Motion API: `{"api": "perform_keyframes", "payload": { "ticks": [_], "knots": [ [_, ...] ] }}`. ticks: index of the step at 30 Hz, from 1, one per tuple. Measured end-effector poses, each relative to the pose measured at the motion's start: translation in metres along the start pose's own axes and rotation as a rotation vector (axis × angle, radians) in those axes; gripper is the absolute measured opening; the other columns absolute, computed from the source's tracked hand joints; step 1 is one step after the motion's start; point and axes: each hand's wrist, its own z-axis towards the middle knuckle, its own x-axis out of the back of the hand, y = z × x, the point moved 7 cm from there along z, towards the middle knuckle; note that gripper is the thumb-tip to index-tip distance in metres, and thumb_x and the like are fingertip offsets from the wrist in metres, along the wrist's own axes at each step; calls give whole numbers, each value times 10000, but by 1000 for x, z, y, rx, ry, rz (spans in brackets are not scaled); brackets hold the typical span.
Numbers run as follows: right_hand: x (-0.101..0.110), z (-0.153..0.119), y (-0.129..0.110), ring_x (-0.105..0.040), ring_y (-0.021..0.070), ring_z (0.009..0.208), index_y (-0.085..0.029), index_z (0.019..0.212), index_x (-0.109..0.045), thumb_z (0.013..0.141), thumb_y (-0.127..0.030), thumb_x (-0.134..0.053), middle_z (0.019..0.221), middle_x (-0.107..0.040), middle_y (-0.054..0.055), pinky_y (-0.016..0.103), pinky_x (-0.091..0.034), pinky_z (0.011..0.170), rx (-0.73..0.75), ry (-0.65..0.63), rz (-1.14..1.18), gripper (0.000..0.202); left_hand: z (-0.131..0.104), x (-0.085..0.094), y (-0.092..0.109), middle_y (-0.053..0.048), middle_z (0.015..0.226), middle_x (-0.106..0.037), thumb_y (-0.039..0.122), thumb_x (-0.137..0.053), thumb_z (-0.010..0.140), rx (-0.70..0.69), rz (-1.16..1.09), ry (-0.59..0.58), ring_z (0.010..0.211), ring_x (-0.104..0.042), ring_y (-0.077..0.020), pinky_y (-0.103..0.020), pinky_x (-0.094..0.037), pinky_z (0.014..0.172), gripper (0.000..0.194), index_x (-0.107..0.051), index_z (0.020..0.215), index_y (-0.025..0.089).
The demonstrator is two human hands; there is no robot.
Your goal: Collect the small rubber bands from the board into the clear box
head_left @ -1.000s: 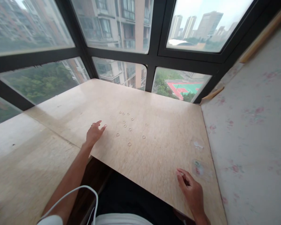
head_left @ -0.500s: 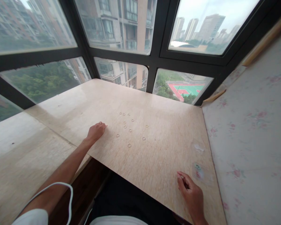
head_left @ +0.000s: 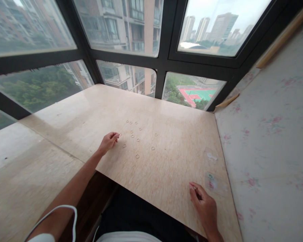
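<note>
My left hand [head_left: 110, 142] is closed in a pinch at the left side of the scattered thin rings, and a thin ring [head_left: 120, 135] shows at its fingertips. Several more thin rings lie apart on the pale marbled surface, one of them a nearer ring [head_left: 137, 156] and another a ring farther right [head_left: 153, 148]. My right hand [head_left: 204, 205] rests near the front right, thumb and index finger pressed together. Whatever sits between those fingertips, if anything, is too small to make out.
A clear plastic bag [head_left: 215, 184] with small green and red items lies by the right wall, with another clear bag [head_left: 211, 156] behind it. A white cable [head_left: 74, 218] hangs over my left forearm. Dark-framed windows [head_left: 163, 67] border the marbled ledge [head_left: 179, 131].
My left hand has shifted right, toward the scattered rings, and its fingers have turned so the ring at the tips shows. My right hand keeps its pinch. The view has shifted slightly.
</note>
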Motion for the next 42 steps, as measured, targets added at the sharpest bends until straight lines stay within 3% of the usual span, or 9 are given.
{"api": "perform_keyframes", "payload": {
  "ticks": [4, 8, 11, 17, 23, 26, 29, 34, 42],
  "knots": [
    [-1, 0, 3, -685, 199, 621, -181, 907, -718, 840, -542, -475, 777, -735, 76, 238, -514, 534, -33, -20, 44, 440, -9, -30, 9, 1, 686, -556, 504, -681, 670, 43, -389, -69, 543, -486, -79, -193, -359, 476, 403, -605, 799, 130],
    [0, 1, 4, -640, 171, 535, -159, 911, -712, 839, -531, -487, 669, -699, 55, 226, -494, 498, -63, -22, 111, 440, -17, -57, 15, 9, 683, -566, 483, -744, 617, 148, -592, -90, 492, -456, -49, -171, -326, 425, 417, -588, 774, 130],
    [2, 3, 3, -622, 163, 524, -151, 912, -707, 848, -503, -489, 628, -679, 46, 220, -484, 490, -67, -13, 130, 419, -22, -76, 32, -1, 725, -588, 431, -775, 590, 156, -703, -97, 496, -463, -43, -173, -323, 420, 401, -596, 782, 128],
    [2, 5, -3, -663, 183, 641, -171, 904, -702, 870, -452, -464, 774, -724, 73, 243, -500, 577, -57, -4, 125, 369, -50, -130, 96, -4, 724, -568, 386, -708, 701, 67, -747, -289, 496, -427, -42, -195, -329, 444, 290, -619, 815, 134],
    [4, 7, -9, -642, 162, 625, -182, 923, -698, 884, -398, -443, 750, -713, 49, 229, -468, 574, -57, -4, 119, 336, -106, -192, 172, -26, 728, -575, 412, -603, 810, -90, -621, -462, 529, -451, -66, -206, -367, 471, 266, -593, 792, 147],
    [6, 7, -11, -619, 145, 591, -187, 924, -697, 878, -376, -449, 691, -691, 23, 217, -440, 556, -65, 8, 124, 316, -138, -230, 201, -29, 733, -592, 416, -564, 844, -207, -516, -591, 532, -472, -73, -204, -377, 474, 262, -606, 831, 157],
    [7, 7, -10, -588, 136, 547, -188, 930, -688, 884, -383, -451, 604, -639, -2, 211, -415, 536, -91, 1, 166, 310, -162, -264, 222, -49, 811, -608, 376, -539, 872, -426, -333, -644, 614, -522, -97, -222, -425, 538, 230, -646, 854, 174],
    [7, 7, -5, -509, 117, 460, -172, 921, -668, 888, -394, -452, 518, -549, -35, 206, -379, 488, -113, -19, 282, 311, -186, -310, 230, -63, 930, -572, 315, -523, 893, -755, -53, -734, 702, -545, -111, -266, -464, 666, 208, -694, 894, 197],
    [9, 8, -1, -471, 112, 439, -173, 785, -610, 871, -339, -463, 482, -502, -46, 216, -349, 468, -114, 33, 351, 237, -192, -340, 214, -63, 974, -563, 327, -512, 902, -847, 134, -830, 753, -559, -131, -276, -460, 710, 230, -719, 930, 231]
  ]
}}
